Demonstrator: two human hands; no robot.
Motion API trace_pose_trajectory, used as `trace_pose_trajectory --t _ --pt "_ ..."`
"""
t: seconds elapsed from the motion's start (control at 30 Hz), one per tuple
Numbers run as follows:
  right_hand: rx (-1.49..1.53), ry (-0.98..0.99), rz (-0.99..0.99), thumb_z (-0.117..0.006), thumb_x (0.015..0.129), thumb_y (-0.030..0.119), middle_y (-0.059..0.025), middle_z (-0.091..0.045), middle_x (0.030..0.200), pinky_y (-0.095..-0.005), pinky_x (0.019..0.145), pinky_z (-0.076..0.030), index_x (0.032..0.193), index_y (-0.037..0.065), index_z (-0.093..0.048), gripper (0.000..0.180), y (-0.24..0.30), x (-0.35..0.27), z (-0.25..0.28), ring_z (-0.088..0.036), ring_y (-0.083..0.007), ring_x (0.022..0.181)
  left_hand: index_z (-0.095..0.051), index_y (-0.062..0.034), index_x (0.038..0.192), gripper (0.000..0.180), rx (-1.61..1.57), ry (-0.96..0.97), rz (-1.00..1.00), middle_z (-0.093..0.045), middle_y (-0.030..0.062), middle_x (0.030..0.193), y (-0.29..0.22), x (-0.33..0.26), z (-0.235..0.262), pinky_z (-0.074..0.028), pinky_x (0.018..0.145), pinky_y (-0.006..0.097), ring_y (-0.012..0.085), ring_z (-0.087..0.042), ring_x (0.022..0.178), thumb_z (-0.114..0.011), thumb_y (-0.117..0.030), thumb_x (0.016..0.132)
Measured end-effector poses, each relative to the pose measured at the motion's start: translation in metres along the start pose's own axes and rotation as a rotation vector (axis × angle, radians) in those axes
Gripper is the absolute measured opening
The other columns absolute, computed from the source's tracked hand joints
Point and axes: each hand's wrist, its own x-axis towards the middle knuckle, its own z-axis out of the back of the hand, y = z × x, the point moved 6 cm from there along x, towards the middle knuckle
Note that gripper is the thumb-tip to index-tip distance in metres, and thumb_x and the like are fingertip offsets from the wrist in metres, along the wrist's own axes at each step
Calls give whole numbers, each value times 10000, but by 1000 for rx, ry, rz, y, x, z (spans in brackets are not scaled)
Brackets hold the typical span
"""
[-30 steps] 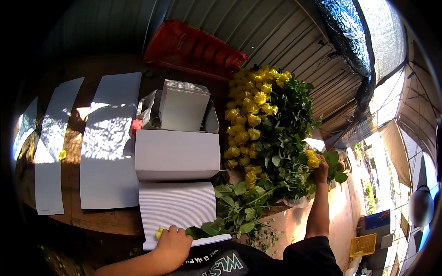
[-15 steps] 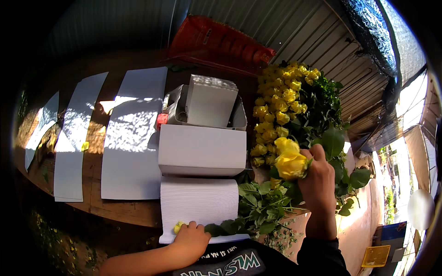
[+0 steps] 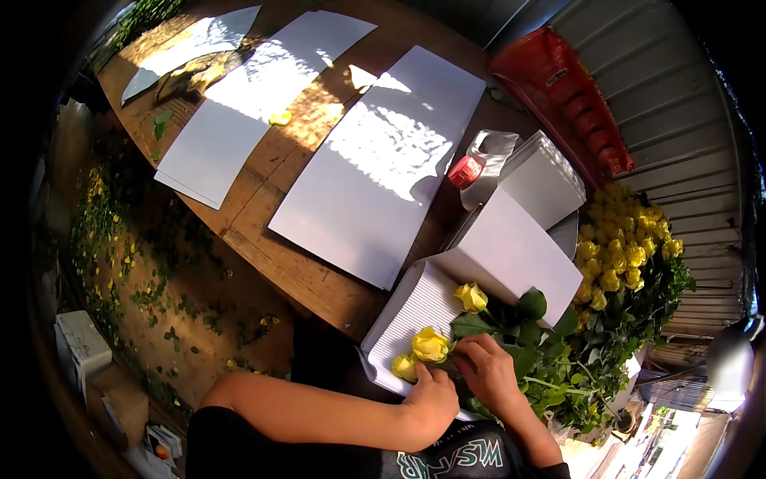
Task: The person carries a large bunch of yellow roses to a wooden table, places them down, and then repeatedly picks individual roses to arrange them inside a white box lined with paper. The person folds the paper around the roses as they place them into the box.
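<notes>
Three yellow roses lie by the ribbed white sheet [image 3: 405,319] near the table's front edge. My left hand [image 3: 432,405] is closed at the base of the nearest rose [image 3: 404,367], its fingertips just below the blooms. Beside it, my right hand [image 3: 485,369] pinches the leafy stem just behind the head of a second, larger rose [image 3: 431,345]. A third rose [image 3: 471,298] rests farther up the sheet, apart from both hands. The stems and leaves [image 3: 531,335] reach rightward, partly hidden under my right hand.
Behind the ribbed sheet stand a white box-like block [image 3: 519,247] and a container with a stack of white cards [image 3: 545,180]. Large white sheets [image 3: 343,199] lie left on the wooden table [image 3: 267,227]. Many yellow roses [image 3: 622,247] are heaped right, below a red bag [image 3: 558,96].
The view has swung left. My right hand has brought its rose from the heap down onto the ribbed sheet, beside my left hand and the rose there.
</notes>
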Motion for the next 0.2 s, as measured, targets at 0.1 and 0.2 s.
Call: trace_pose_trajectory --t 0.1,0.2 --pt "-100 51 -46 -625 674 86 -75 -539 787 -345 623 -460 863 72 -581 194 -3 -3 -14 -553 -255 710 -618 -7 835 230 1 -16 5 -558 127 821 3 0 -2 -376 815 499 271 -508 836 -535 -149 675" --pt "12 96 -154 -606 715 130 -58 -546 789 -305 650 -456 877 77 -585 172 -9 -7 -8 -546 -243 772 -618 -9 836 230 16 2 12 -558 122 819 -3 5 9 -373 820 507 266 -510 833 -535 -152 676"
